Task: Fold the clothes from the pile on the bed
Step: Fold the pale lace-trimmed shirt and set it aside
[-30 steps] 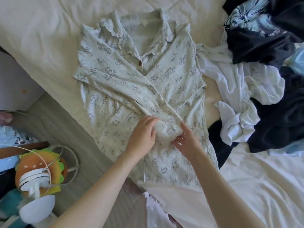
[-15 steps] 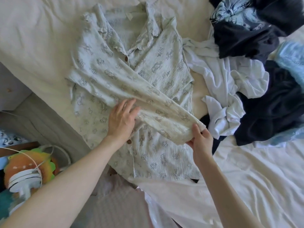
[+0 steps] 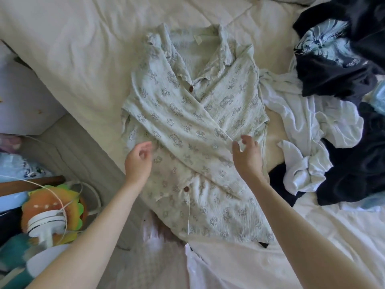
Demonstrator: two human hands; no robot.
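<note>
Hovering over shirt (image 3: 193,130): left hand (image 3: 138,161) and right hand (image 3: 248,155) both loose, empty. Risk: crossed sleeve (image 3: 183,132) slips if the next fold drags it.

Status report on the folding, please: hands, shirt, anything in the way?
Left hand open, right hand open, both over the shirt. Shirt flat on the bed, one sleeve folded across the front. Clothes pile touches its right edge.

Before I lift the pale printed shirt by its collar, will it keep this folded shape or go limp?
The printed shirt will probably go limp: its thin fabric lies crinkled on the bed. The sleeve folded across the front looks loose, so it would likely slide open. It seems light, since both open hands are off it.
</note>
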